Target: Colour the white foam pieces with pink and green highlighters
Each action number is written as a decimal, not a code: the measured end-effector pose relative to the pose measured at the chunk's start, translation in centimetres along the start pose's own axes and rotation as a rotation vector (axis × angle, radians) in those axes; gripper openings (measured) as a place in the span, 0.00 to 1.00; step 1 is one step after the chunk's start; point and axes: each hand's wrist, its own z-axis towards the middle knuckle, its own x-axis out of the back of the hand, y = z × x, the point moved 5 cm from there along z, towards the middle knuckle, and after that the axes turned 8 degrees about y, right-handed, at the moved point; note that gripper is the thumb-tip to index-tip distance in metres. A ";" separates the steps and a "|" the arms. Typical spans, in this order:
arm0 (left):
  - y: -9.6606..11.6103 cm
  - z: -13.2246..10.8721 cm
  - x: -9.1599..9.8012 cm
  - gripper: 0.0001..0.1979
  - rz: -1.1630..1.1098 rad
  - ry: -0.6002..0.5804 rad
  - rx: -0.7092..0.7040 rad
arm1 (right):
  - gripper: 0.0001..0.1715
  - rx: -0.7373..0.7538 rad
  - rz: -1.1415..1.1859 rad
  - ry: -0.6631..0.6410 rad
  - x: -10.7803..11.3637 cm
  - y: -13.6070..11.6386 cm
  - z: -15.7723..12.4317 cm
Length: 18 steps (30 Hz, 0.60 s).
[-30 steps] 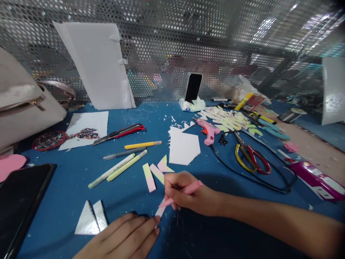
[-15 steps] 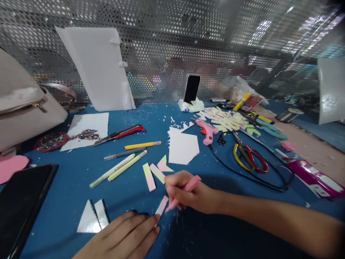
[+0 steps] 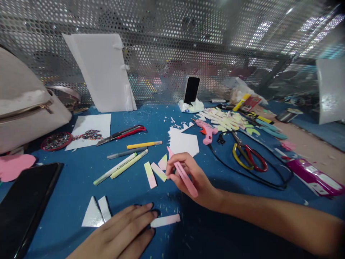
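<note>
My right hand (image 3: 190,176) grips a pink marker (image 3: 185,178) above the blue table, its tip pointing up and away from me. My left hand (image 3: 126,230) lies flat, fingers stretched, with the fingertips at the near end of a paper strip (image 3: 165,220) that is pink at its far end. Beyond the hands lie two yellow-and-pink strips (image 3: 150,175) and a small coloured piece (image 3: 162,162), partly behind my right fingers. Beside my left hand are two glossy white cut pieces (image 3: 93,212).
Several markers (image 3: 129,164) and a red utility knife (image 3: 122,134) lie left of centre. White card (image 3: 184,141), a pink glue gun (image 3: 206,131) with its cord, and scissors (image 3: 249,156) spread rightward. A dark phone (image 3: 32,201) lies at left; another phone (image 3: 192,90) stands at the back.
My right hand has lifted the marker off the strip and turned it, so the tip now points away. The strip has swung round to lie nearly sideways beside my left fingertips.
</note>
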 end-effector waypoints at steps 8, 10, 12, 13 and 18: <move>-0.2 0.2 -0.4 0.23 -0.002 0.020 0.013 | 0.18 0.004 0.019 0.036 0.4 -0.5 0.0; -0.2 0.3 -0.2 0.23 -0.002 0.050 -0.007 | 0.19 0.023 -0.014 0.050 0.6 -0.8 -0.1; -0.2 0.4 0.0 0.24 -0.012 0.101 -0.014 | 0.18 0.045 -0.029 0.075 0.8 -1.0 -0.1; -0.3 0.5 0.0 0.24 -0.018 0.110 -0.016 | 0.18 0.056 -0.033 0.087 0.8 -1.0 -0.1; -0.1 0.6 -0.3 0.24 -0.008 0.051 -0.036 | 0.17 0.132 -0.031 0.104 0.9 -0.2 0.5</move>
